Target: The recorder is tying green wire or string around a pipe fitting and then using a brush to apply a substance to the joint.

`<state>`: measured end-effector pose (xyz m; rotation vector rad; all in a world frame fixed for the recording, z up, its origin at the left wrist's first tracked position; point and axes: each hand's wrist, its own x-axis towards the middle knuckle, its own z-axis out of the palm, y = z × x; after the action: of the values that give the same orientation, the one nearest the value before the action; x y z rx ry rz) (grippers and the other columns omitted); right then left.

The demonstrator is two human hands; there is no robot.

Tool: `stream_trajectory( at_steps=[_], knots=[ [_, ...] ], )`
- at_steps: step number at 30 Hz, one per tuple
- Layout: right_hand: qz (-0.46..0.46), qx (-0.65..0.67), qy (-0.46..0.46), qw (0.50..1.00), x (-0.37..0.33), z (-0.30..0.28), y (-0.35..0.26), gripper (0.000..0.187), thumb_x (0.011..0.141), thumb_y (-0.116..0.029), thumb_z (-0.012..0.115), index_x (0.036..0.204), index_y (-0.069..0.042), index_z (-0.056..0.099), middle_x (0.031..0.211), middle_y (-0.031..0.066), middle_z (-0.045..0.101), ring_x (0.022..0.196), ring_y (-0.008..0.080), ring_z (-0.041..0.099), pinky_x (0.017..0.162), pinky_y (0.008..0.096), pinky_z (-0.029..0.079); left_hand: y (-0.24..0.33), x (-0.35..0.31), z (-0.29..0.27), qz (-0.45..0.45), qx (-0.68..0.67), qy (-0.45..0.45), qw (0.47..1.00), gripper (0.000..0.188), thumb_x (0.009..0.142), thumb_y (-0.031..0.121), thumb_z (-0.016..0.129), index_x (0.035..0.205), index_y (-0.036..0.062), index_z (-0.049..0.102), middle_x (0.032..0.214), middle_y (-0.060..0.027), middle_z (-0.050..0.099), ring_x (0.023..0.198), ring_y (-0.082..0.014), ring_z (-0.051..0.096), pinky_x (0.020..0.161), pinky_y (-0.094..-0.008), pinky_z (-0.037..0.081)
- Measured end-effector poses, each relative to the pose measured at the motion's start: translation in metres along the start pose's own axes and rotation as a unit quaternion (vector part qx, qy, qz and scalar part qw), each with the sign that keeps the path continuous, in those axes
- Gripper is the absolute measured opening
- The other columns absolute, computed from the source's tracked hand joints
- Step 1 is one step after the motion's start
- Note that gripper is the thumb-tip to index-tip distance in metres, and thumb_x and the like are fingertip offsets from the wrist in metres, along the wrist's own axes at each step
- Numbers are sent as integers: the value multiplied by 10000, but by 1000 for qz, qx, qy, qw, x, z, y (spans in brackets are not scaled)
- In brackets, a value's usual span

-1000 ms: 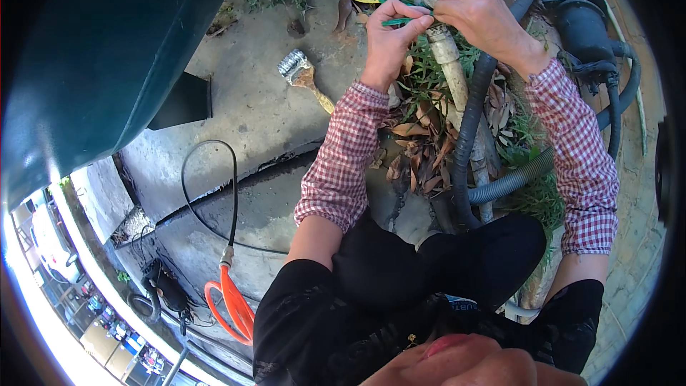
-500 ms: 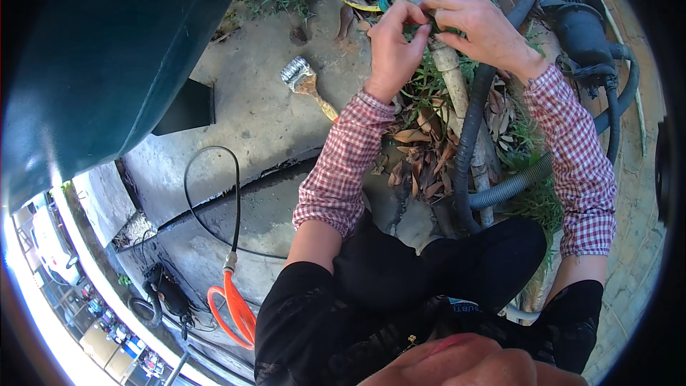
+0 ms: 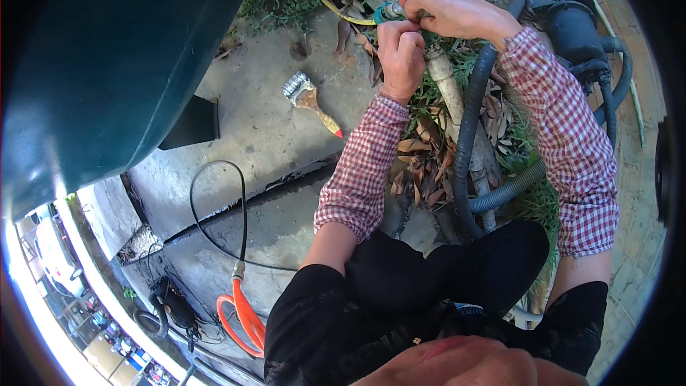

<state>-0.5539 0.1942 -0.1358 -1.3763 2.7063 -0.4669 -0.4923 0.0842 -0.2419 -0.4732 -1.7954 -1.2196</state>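
Above the top end of an upright pale plastic pipe [image 3: 446,75], my two hands meet with their fingertips close together. My left hand [image 3: 401,59] is curled, its fingers and thumb pinched. From the right my right hand [image 3: 457,11] reaches over, its fingers bent and closed against the left fingertips. Whatever they pinch is hidden behind the fingers. Beside the left knuckles lies a yellow hose [image 3: 350,16] with a teal band [image 3: 381,14] at its end, next to a pale fitting.
A paintbrush [image 3: 311,102] lies on the concrete slab. Black corrugated hose [image 3: 468,136] and a grey ribbed hose [image 3: 511,189] run beside dry leaves [image 3: 429,179]. A dark pump [image 3: 572,28] stands at right, a big green tank [image 3: 93,64] at left. An orange hose [image 3: 246,322] lies lower left.
My left hand has turned and its fingers have curled in more. The right hand has shifted slightly left and up over it. The whole view has also shifted a little.
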Motion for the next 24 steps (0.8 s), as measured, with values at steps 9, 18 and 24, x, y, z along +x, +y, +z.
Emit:
stream_trajectory(
  at_steps=[9, 18, 24],
  knots=[
    [9, 11, -124, 992, 19, -9, 2, 109, 619, -2, 617, 719, -15, 576, 847, 97, 533, 832, 274, 540, 665, 351, 431, -2, -4, -3, 11, 7, -7, 1000, 185, 637, -92, 556, 706, 46, 454, 803, -92, 513, 760, -265, 482, 662, -347, 404],
    [28, -7, -133, 991, 15, -6, -6, 105, 625, 4, 612, 719, -29, 577, 854, 68, 491, 873, 217, 492, 747, 348, 385, -4, -6, -7, -4, 17, 7, 1000, 227, 652, -108, 596, 753, 48, 465, 810, -90, 514, 750, -264, 505, 655, -344, 424],
    [-85, -199, 46, 975, -12, 7, -24, 112, 665, -87, 592, 758, -30, 616, 911, 34, 482, 947, 175, 440, 808, 349, 330, 15, -3, -7, -338, -144, 75, 927, 233, 689, -42, 647, 882, 13, 528, 744, -99, 554, 684, -250, 529, 652, -319, 435]
  ],
)
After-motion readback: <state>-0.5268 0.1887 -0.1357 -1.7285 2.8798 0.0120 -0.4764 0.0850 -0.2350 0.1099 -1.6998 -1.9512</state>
